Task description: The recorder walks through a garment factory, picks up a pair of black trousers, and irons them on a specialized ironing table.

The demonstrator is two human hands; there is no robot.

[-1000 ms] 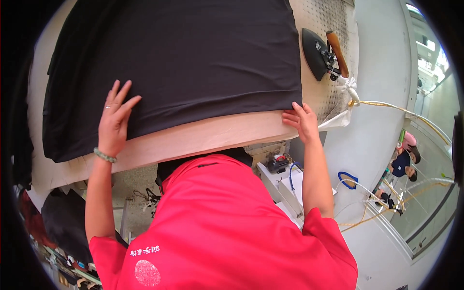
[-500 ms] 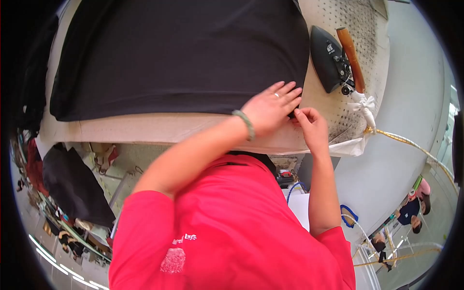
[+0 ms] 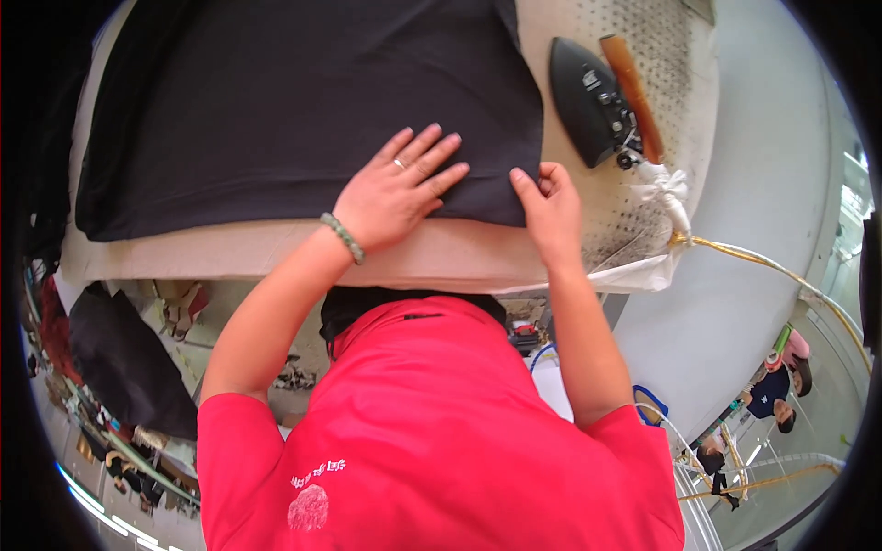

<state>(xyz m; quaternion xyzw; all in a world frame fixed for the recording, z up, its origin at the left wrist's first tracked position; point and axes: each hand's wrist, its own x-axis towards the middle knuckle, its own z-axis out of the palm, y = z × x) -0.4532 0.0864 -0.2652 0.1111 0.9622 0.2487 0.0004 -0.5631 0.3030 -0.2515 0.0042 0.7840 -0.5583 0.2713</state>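
A large piece of black cloth (image 3: 303,101) lies spread over the beige padded board, its near edge running almost along the board's front. My left hand (image 3: 390,193) rests flat on that near edge, fingers spread, with a ring on one finger and a green bead bracelet at the wrist. At the cloth's near right corner, my right hand (image 3: 553,207) pinches the side edge between thumb and fingers. Beyond the right hand stands a black iron (image 3: 583,101) with a brown wooden handle, apart from the cloth.
The beige ironing board (image 3: 469,253) has a stained, perforated surface at right. White cloth (image 3: 666,193) is tied around the iron's hose (image 3: 749,255), which trails off right. Dark cloth (image 3: 129,358) hangs below the board at left. Several people are in the background.
My left hand has slid left along the near edge, away from the right corner, and its fingers have spread. The right hand keeps its pinch at the corner. The view has shifted slightly.
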